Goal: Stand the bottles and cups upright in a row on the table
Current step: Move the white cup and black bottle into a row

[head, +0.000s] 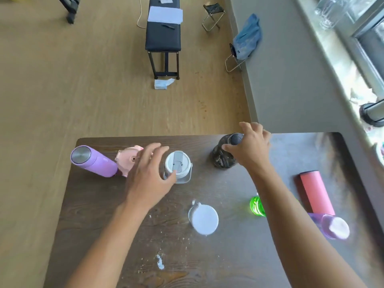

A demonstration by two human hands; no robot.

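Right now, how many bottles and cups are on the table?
7: purple bottle far left, pink cup beside it, white cup by the left hand, dark bottle under the right hand, white cup middle, green bottle, red bottle, right. A lilac one may be cut off.

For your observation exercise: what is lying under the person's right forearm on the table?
A green bottle pokes out to the left of the right forearm. Its far end is covered by the arm, so its cap and full length cannot be seen. Right of the arm lie a red tumbler and a purple bottle.
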